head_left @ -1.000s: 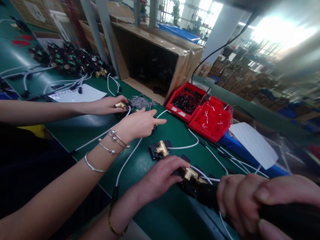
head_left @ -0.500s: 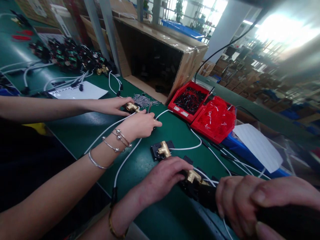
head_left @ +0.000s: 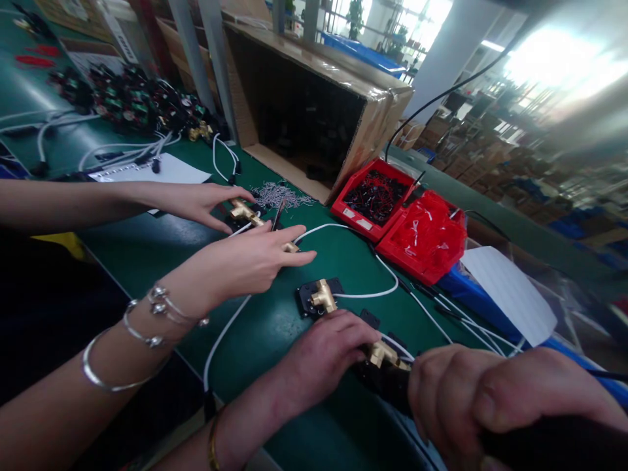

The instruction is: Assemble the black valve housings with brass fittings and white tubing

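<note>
Two hands [head_left: 324,353] [head_left: 490,399] crowding one brass fitting [head_left: 383,353], table edge near.

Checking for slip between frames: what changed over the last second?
The co-worker's hands shifted: the far one slid its brass fitting along the bench, the near one drew back. The left hand stays pressed on the near fitting, and the right hand stays on the black tool.
</note>
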{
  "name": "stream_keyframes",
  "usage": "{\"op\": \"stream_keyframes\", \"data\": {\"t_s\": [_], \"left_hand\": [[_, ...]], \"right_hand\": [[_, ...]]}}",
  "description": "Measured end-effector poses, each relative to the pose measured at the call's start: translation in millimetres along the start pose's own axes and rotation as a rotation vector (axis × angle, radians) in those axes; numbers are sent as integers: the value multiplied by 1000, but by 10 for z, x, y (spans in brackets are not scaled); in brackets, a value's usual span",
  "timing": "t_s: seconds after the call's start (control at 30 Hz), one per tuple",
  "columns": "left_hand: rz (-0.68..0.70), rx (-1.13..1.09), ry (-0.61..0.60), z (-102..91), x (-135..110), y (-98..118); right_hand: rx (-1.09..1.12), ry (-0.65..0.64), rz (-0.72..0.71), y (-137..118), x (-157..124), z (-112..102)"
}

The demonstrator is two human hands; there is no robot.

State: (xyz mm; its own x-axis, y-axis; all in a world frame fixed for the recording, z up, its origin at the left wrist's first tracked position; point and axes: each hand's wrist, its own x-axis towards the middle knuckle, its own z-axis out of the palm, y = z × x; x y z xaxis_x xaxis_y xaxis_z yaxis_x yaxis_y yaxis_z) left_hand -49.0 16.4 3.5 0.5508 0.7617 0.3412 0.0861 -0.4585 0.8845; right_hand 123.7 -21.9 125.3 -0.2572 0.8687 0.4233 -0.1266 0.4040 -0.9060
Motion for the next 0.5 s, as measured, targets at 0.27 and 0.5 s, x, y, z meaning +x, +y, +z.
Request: {"op": "stream_keyframes", "data": {"t_s": [0.27,0.5], "left_hand": [[105,-208,-343,-1053,335,49],[-67,-28,-80,-205,62,35]], "right_hand": [[-21,-49,14,76,86,1],[15,12,1,17,51,162]]}}
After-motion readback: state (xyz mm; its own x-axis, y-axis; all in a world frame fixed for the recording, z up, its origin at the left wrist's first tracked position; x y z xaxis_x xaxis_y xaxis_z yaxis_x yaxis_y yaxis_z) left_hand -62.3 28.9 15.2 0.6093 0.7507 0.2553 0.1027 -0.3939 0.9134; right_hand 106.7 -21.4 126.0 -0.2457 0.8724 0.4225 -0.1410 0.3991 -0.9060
